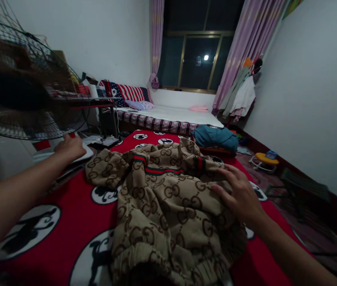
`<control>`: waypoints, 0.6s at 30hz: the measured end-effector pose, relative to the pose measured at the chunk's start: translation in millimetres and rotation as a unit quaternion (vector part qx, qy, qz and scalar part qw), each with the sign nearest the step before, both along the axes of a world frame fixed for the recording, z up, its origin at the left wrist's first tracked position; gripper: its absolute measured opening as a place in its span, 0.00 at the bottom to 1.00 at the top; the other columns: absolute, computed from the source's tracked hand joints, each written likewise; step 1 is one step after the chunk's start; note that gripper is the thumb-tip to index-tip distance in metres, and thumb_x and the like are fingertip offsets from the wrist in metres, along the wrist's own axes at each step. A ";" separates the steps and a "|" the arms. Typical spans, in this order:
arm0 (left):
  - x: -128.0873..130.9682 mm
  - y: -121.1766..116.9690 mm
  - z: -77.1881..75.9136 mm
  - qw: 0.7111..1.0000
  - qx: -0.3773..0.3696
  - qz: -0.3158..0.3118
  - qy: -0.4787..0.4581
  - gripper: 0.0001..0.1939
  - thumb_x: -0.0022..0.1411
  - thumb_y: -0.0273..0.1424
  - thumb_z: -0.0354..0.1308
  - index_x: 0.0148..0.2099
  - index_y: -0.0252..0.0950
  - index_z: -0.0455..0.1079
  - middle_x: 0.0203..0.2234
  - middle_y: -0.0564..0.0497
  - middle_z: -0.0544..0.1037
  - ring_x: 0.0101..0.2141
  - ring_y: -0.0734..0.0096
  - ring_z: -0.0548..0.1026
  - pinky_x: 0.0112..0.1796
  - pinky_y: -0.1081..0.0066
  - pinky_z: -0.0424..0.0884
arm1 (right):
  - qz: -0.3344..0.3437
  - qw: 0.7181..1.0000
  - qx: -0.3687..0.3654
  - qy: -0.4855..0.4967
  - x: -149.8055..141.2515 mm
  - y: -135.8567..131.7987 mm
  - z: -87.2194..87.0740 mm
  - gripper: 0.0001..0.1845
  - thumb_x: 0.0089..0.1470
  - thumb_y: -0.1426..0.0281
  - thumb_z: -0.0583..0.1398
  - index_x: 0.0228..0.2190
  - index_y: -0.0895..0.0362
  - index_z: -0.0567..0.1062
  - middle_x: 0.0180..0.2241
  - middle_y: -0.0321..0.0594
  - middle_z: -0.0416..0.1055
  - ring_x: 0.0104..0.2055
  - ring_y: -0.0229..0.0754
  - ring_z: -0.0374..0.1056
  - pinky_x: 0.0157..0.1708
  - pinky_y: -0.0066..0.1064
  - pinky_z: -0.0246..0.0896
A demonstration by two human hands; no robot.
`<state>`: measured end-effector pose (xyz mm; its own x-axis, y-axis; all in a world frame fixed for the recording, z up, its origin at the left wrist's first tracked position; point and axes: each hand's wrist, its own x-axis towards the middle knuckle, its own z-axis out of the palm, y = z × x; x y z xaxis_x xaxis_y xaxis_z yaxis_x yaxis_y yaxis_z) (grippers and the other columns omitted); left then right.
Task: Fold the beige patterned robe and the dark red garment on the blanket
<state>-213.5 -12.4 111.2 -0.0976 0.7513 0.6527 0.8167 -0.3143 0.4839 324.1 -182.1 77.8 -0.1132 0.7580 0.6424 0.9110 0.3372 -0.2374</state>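
A beige garment (162, 198) with a brown interlocking pattern and a green-and-red stripe lies crumpled on a red bed cover (67, 222) printed with white circles. My right hand (240, 194) rests open on the garment's right side, fingers spread flat. My left hand (70, 147) reaches far left past the garment's sleeve, near the bed edge and a white object there; its fingers are curled and mostly hidden.
A large black fan (22, 79) stands close at the left. A teal bundle (216, 138) lies at the bed's far end. Beyond is a second bed (171, 115) with pillows, a dark window, purple curtains, hanging clothes (240, 97) and floor clutter at right.
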 end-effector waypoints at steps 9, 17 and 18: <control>162.7 -14.4 -32.9 0.965 -0.123 -0.163 0.166 0.39 0.47 0.56 0.59 0.56 0.40 0.68 0.56 0.41 0.69 0.56 0.47 0.65 0.54 0.53 0.61 | 0.050 0.918 -0.207 0.335 19.3 35.5 -23.8 0.38 0.35 0.57 0.68 0.50 0.55 0.71 0.46 0.46 0.74 0.49 0.54 0.69 0.49 0.47 0.65; 170.4 -31.5 -51.3 0.902 -0.229 -0.225 0.290 0.32 0.44 0.50 0.65 0.52 0.46 0.73 0.55 0.45 0.70 0.54 0.48 0.67 0.52 0.57 0.62 | -0.058 0.899 -0.083 0.426 60.8 -25.2 28.5 0.22 0.39 0.63 0.65 0.40 0.52 0.78 0.36 0.43 0.78 0.35 0.51 0.74 0.28 0.37 0.68; 165.8 -32.0 -48.0 0.894 -0.246 -0.231 0.296 0.29 0.44 0.51 0.64 0.49 0.47 0.75 0.52 0.48 0.74 0.50 0.52 0.71 0.50 0.62 0.65 | -0.067 0.917 -0.150 0.363 72.4 -31.1 28.9 0.17 0.38 0.64 0.64 0.36 0.52 0.79 0.33 0.43 0.78 0.33 0.52 0.74 0.27 0.36 0.68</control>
<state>-47.6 -44.4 63.2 0.5502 0.8323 0.0674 0.8134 -0.5525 0.1823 396.5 -213.3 106.7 0.3682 0.8892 0.2717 0.5054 0.0539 -0.8612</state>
